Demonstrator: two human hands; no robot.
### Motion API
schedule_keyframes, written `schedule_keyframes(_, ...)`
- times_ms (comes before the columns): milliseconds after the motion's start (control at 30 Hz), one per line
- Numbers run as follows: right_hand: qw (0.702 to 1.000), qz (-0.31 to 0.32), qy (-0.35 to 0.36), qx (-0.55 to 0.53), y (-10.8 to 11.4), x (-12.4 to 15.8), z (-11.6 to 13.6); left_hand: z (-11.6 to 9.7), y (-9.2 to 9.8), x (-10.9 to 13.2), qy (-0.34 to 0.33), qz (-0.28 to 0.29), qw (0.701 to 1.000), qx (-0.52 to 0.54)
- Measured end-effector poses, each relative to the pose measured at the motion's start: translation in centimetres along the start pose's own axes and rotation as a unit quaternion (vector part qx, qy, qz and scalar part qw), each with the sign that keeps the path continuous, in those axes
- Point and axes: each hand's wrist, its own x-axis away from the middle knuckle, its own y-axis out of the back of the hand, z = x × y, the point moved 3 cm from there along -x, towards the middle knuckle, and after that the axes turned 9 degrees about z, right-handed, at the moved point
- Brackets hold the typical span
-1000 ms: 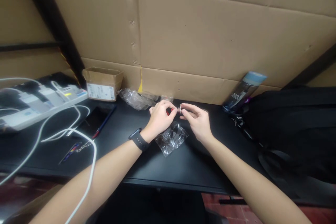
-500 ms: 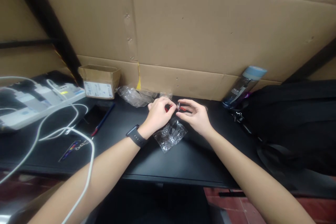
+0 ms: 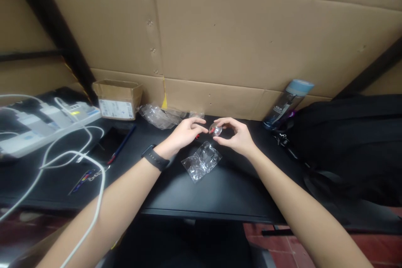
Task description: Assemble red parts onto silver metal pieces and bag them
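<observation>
My right hand [image 3: 236, 136] pinches a small clear round piece with a red part [image 3: 215, 129] between thumb and fingers, just above the black desk [image 3: 201, 192]. My left hand [image 3: 185, 132], with a black watch on the wrist, lies beside it with fingers stretched toward the piece; its fingertips almost touch it. A tiny red bit [image 3: 197, 136] shows under the left fingers. A crumpled clear plastic bag [image 3: 201, 161] lies on the desk just below both hands.
More clear plastic wrap [image 3: 157, 116] and a small cardboard box [image 3: 117, 99] sit at the back left. White cables [image 3: 72, 157], a power strip [image 3: 40, 123], a phone and a pen lie left. A blue-capped bottle [image 3: 287, 104] and a black backpack [image 3: 351, 146] are right. A cardboard wall stands behind.
My left hand has let go and opened, its fingers now stretched out. The small piece stays in my right hand, turned so its round face shows.
</observation>
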Motion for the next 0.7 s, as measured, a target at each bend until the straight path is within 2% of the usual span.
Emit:
schedule_keyframes(267, 1.0, -0.007, 0.017, 0.015, -0.3, 0.1, 0.4, 0.3, -0.2, 0.2, 0.013, -0.016, 0.998, 0.059)
schedule_keyframes(467, 0.986, 0.031, 0.07, 0.146, -0.3, 0.0, 1.5, 0.9, -0.6, -0.1, -0.008, -0.038, 0.998, 0.045)
schedule_keyframes(600, 0.968, 0.06, 0.073, 0.232, -0.5, 0.0, 2.2, 0.6, -0.7, 0.2, -0.043, -0.055, 0.994, -0.086)
schedule_keyframes(700, 0.975, 0.055, 0.058, 0.209, 0.2, 0.0, 2.6, -0.8, -0.1, 0.9, -0.094, -0.059, 0.959, -0.26)
